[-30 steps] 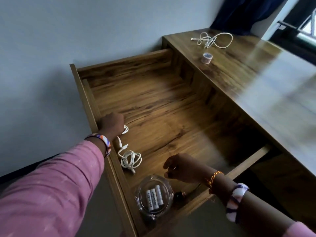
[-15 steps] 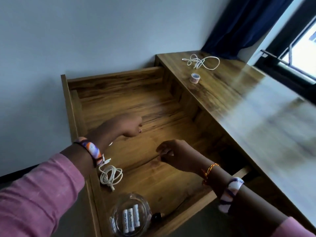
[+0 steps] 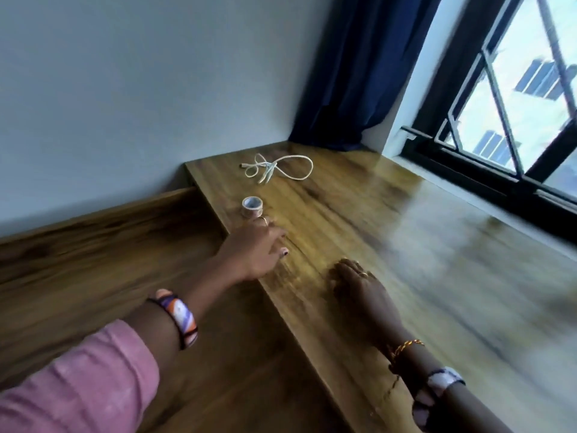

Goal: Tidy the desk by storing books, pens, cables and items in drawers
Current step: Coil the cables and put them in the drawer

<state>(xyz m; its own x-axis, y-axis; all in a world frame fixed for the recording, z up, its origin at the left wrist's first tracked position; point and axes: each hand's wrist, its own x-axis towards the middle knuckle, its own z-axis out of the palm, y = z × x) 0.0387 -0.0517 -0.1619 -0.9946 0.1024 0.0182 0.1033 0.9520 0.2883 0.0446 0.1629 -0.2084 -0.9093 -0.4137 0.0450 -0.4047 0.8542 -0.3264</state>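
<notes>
Obscured: drawer (image 3: pixel 93 276) interior lay in shadow, lower left of the frame; right side of the surface (image 3: pixel 406 245) was motion-blurred.
Tape roll (image 3: pixel 252 206): small, pale, upright at centre frame, near the surface's left edge.
Cable (image 3: pixel 278 168): white, loosely looped, above the roll.
Left hand (image 3: pixel 253 248): fingers extended, relaxed, tips just beside the roll; contact could not be told.
Right hand (image 3: pixel 359 282): fingers flat on the surface, holding nothing.

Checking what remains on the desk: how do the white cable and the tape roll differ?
The white cable is a loose, sprawling tangle lying farther back; the tape roll is a small compact ring near the desk edge. The left hand reaches close to the tape roll, not the cable. Both rest on the desk, held by neither hand.
</notes>
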